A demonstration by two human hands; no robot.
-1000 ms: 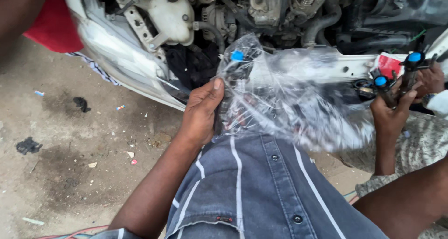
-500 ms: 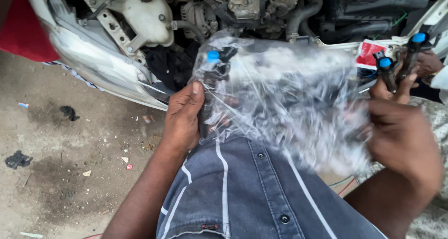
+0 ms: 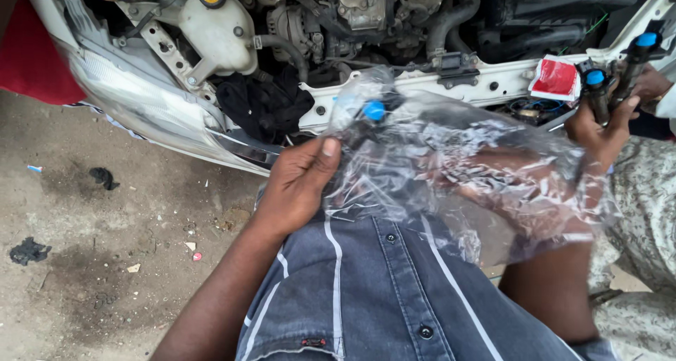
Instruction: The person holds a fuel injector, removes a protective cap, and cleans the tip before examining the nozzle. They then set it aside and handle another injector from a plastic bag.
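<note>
A clear plastic bag is held over the wearer's grey striped shirt, just in front of an open engine bay. The left hand is closed on the bag's left edge, thumb pressed on top and fingers curled beneath, pinching the film. Inside the bag, just right of that thumb and toward the engine, a black part with a blue cap is seen, its long axis seemingly running from the cap down toward the thumb. The right hand is seen dimly through the bag, well right of the capped part; whether its fingers are spread or closed cannot be told. The left hand is the nearer to the part. Right of the bag, another person's hand is wrapped round two similar blue-capped parts. Left of the bag, stained concrete ground is seen
</note>
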